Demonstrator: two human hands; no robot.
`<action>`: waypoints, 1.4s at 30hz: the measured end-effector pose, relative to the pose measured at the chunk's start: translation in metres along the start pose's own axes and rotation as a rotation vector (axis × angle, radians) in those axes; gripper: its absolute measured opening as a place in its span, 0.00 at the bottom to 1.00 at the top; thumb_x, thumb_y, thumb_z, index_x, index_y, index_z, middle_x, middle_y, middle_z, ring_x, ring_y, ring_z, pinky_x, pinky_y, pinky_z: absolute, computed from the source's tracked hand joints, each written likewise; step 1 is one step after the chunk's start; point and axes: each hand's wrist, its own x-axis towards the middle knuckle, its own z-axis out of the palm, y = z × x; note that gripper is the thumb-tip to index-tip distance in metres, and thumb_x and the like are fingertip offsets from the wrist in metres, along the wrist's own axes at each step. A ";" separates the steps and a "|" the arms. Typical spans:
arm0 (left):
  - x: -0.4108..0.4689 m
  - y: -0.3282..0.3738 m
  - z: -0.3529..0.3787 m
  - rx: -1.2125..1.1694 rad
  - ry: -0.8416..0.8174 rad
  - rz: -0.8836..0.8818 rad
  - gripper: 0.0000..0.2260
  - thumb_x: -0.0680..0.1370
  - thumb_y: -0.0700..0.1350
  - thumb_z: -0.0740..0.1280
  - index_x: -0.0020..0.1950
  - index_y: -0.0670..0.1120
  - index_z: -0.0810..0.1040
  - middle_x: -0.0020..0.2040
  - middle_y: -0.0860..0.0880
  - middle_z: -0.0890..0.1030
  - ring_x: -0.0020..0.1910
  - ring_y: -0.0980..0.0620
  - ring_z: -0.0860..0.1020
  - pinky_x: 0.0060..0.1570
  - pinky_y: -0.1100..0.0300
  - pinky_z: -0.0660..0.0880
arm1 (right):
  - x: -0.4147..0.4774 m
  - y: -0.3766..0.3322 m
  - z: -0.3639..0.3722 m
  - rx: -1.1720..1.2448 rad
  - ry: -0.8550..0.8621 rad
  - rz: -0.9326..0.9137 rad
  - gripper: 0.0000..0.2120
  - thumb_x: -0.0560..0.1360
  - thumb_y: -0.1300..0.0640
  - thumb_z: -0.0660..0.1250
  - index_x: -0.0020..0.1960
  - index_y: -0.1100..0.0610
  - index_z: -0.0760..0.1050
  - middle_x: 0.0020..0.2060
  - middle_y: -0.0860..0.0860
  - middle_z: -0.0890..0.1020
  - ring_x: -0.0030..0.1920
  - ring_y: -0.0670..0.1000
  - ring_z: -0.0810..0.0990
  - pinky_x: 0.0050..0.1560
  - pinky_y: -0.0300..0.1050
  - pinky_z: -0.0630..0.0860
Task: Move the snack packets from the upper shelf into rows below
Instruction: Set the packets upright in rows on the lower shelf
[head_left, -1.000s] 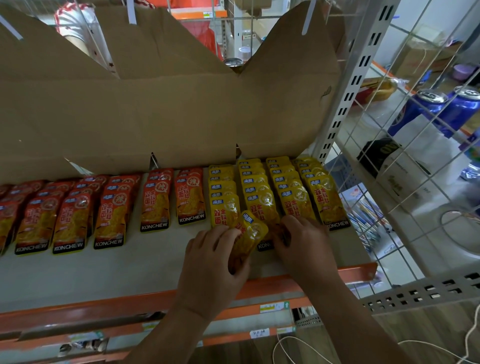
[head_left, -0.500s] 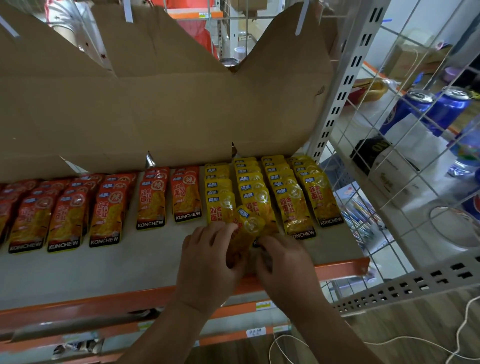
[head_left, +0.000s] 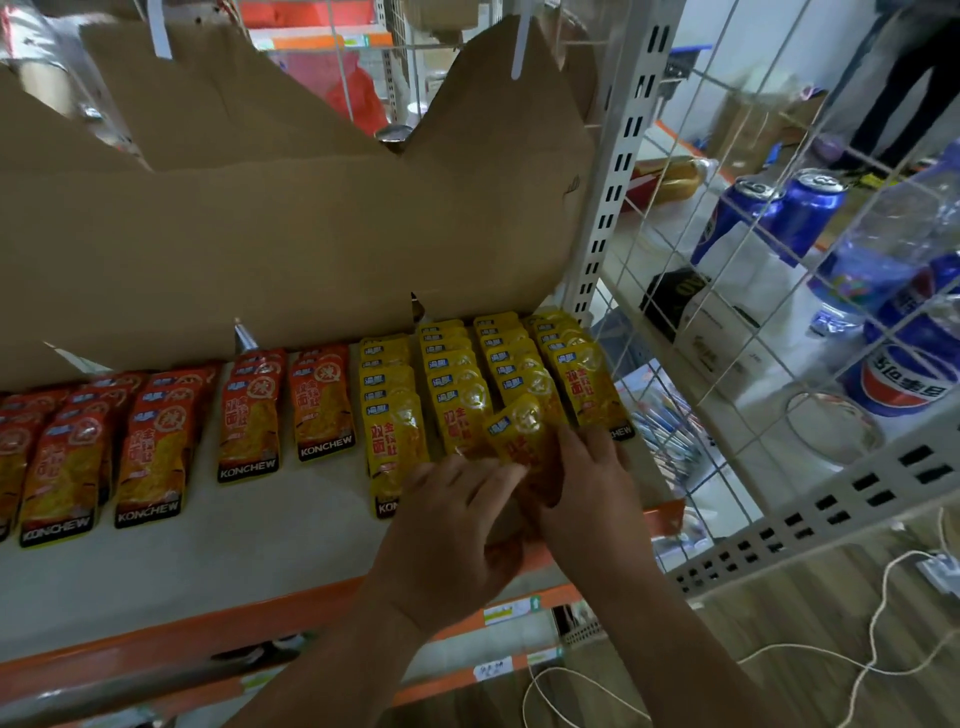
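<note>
Near the right end of the shelf (head_left: 208, 561), you've got four yellow rows (head_left: 457, 374) of snack packets running front to back. Left of those I count five orange rows (head_left: 249, 410), the far-left one cut off by the frame.

One loose yellow packet (head_left: 519, 428) sits tilted at the front of the third yellow row, squeezed between both your hands. Your left hand (head_left: 447, 525) has its fingers curled round the packet's lower left end. Your right hand (head_left: 587, 493) has its fingers bent down over the packet's right side and the front of the fourth row. I honestly can't tell if that hand is gripping or just resting.

For room, there's a bare strip of shelf in front of the orange rows, ending at the orange front lip (head_left: 260, 613). On the right it's tight: the white upright post (head_left: 618, 182) and wire mesh (head_left: 727, 260) sit just beside the fourth yellow row. Cardboard (head_left: 260, 234) hangs over the far ends of the rows.
</note>
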 end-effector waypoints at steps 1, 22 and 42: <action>0.000 0.000 0.001 0.014 -0.008 -0.004 0.28 0.71 0.57 0.75 0.68 0.51 0.76 0.63 0.54 0.79 0.60 0.47 0.77 0.56 0.46 0.73 | 0.001 0.003 0.000 0.003 0.019 0.006 0.33 0.70 0.45 0.75 0.71 0.55 0.71 0.62 0.54 0.74 0.61 0.60 0.73 0.58 0.56 0.77; 0.001 0.002 0.008 0.215 -0.038 -0.199 0.25 0.72 0.58 0.69 0.67 0.49 0.79 0.65 0.47 0.78 0.64 0.41 0.75 0.61 0.40 0.70 | 0.058 0.056 -0.011 0.008 0.129 0.176 0.27 0.72 0.43 0.74 0.63 0.56 0.73 0.55 0.57 0.75 0.61 0.61 0.71 0.57 0.58 0.76; 0.002 0.003 0.008 0.208 -0.025 -0.200 0.25 0.73 0.58 0.70 0.67 0.49 0.78 0.64 0.48 0.79 0.64 0.42 0.76 0.61 0.41 0.71 | 0.059 0.052 -0.011 -0.035 0.096 0.178 0.28 0.73 0.43 0.73 0.66 0.57 0.73 0.57 0.58 0.76 0.60 0.61 0.72 0.55 0.55 0.74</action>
